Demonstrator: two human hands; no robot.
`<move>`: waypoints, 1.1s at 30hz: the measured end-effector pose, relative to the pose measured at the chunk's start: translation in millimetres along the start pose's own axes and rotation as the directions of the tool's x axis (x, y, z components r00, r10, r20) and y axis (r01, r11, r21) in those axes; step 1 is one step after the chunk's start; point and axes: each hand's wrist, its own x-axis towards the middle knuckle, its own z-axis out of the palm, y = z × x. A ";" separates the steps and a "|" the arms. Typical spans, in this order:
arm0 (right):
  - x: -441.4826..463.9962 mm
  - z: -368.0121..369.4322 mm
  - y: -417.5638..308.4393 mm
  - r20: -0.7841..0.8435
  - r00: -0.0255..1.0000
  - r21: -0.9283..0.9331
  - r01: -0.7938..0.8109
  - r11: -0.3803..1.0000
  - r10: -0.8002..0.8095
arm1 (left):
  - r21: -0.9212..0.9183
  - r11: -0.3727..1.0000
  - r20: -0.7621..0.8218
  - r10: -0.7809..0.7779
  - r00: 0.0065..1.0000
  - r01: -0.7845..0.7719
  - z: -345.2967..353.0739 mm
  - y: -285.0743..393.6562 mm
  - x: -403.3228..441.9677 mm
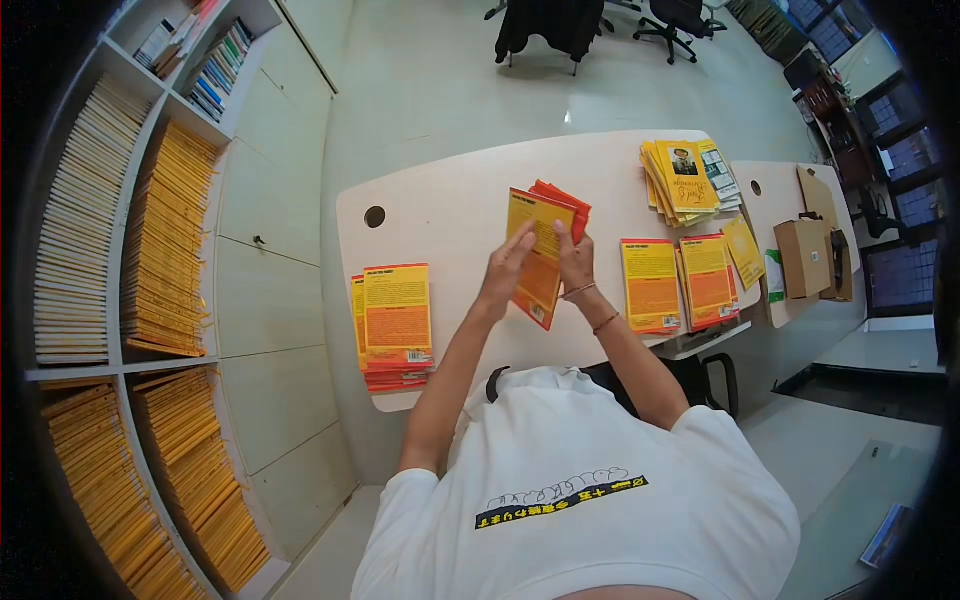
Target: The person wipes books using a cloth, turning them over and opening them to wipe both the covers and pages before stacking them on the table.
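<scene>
On the far left we saw tall shelves [70, 373] packed with upright pale and yellow-orange volumes, with white cabinet doors [275, 195] just right of them. Next came the white table [450, 215], where a stack of yellow-and-orange books [397, 318] lay near the left edge, red at its borders.

Toward the middle, the left hand [506, 268] grasped the left side of a yellow-and-orange book [540, 285], its fingertips resting on the cover. The book was tilted above the table, with red-edged copies [562, 193] showing behind its far end. The right hand [575, 262] gripped the right side, thumb against the cover; we could not make out all of its fingers.

Farther right we found two similar stacks side by side, the left one [650, 285] and the right one [709, 278]. Beyond them, at the far side, lay a pile of yellow books with a portrait [685, 175]. On the second table [765, 207] at right stood a cardboard box [804, 258].
</scene>
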 end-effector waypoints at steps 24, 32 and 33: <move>-57.1 -6.9 22.7 0.595 0.739 -0.527 0.655 0.542 -0.316 | 0.164 0.936 -0.413 0.353 0.839 -0.312 -34.9 27.6 26.9; -67.5 8.2 -8.0 0.663 0.682 -0.601 0.731 0.324 -0.310 | 0.025 0.954 -0.416 0.281 0.865 -0.298 -32.2 28.3 24.5; -62.3 4.1 -4.5 0.647 0.691 -0.617 0.723 0.310 -0.324 | -0.080 0.952 -0.432 0.235 0.871 -0.297 -31.4 28.9 23.7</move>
